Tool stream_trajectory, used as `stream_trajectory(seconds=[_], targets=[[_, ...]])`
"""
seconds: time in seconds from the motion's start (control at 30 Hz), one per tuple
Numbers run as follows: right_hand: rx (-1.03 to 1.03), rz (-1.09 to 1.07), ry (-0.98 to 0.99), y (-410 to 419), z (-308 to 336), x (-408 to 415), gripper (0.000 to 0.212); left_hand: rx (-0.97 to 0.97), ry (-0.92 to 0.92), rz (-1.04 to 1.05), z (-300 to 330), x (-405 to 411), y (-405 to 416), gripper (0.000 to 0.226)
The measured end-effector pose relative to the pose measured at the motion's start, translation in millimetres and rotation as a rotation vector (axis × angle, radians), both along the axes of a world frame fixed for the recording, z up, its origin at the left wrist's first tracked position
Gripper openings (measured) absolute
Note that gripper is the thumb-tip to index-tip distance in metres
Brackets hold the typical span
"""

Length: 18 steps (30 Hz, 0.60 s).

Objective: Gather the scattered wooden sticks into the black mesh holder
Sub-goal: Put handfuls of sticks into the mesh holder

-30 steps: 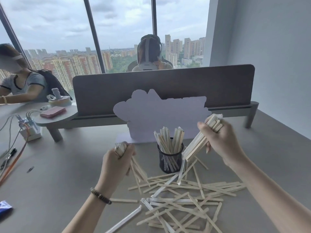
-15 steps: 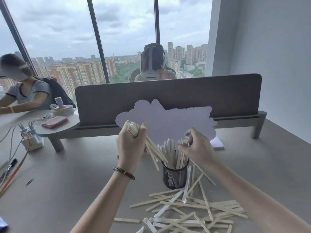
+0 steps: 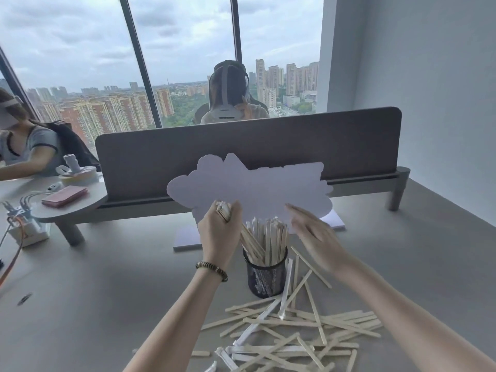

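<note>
The black mesh holder (image 3: 265, 276) stands upright on the grey desk, packed with wooden sticks (image 3: 271, 238) that poke out of its top. My left hand (image 3: 218, 234) is fisted around a bundle of sticks (image 3: 248, 242) whose lower ends slant down into the holder's left side. My right hand (image 3: 312, 237) hovers just right of the holder's top, fingers spread, blurred, holding nothing. Several loose sticks (image 3: 295, 334), some in white paper wrappers, lie scattered on the desk in front of the holder.
A pale cloud-shaped card (image 3: 249, 189) stands behind the holder against a grey divider (image 3: 241, 151). At the left are a pink phone (image 3: 64, 196), a white box with wires (image 3: 24, 229), and a seated person. Another person sits beyond the divider.
My right hand has let its bundle go into the holder and opened, drawing off to the right. My left hand has lowered its bundle into the holder's left side.
</note>
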State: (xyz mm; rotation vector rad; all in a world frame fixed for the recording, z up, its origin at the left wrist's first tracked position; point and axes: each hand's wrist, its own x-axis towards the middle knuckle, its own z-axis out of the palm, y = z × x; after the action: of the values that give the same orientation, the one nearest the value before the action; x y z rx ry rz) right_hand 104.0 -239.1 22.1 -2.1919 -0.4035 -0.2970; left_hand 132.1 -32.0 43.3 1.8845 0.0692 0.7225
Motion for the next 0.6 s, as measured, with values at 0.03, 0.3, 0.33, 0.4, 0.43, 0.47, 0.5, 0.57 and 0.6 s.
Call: stream_trajectory(seconds=[0.03, 0.3, 0.33, 0.4, 0.43, 0.47, 0.5, 0.57, 0.6], targets=[[0.02, -0.021, 0.004, -4, 0, -2, 0.048, 0.033, 0.023, 0.006, -6, 0, -1, 0.043], [0.146, -0.113, 0.121, -41, -20, -21, 0.075, 0.17, 0.095, -0.086, -48, -5, -10, 0.011], [0.129, -0.126, 0.14, -44, -24, -22, 0.081, 0.163, 0.117, -0.117, -51, -7, -10, 0.007], [0.077, -0.149, 0.191, -46, -30, -24, 0.087, 0.113, 0.143, -0.227, -54, -8, -8, 0.031], [0.039, -0.155, 0.239, -46, -34, -26, 0.08, 0.082, 0.166, -0.299, -52, -10, -8, 0.041], [-0.025, -0.15, 0.294, -44, -37, -28, 0.07, 0.057, 0.208, -0.369, -51, -12, -7, 0.048], [-0.117, -0.134, 0.328, -41, -41, -30, 0.06, 0.042, 0.259, -0.445, -51, -14, -6, 0.053], [-0.306, -0.069, 0.383, -36, -44, -36, 0.063, 0.075, 0.338, -0.572, -53, -18, 0, 0.051], [-0.403, -0.035, 0.387, -33, -45, -38, 0.073, 0.107, 0.36, -0.616, -56, -21, 4, 0.052]])
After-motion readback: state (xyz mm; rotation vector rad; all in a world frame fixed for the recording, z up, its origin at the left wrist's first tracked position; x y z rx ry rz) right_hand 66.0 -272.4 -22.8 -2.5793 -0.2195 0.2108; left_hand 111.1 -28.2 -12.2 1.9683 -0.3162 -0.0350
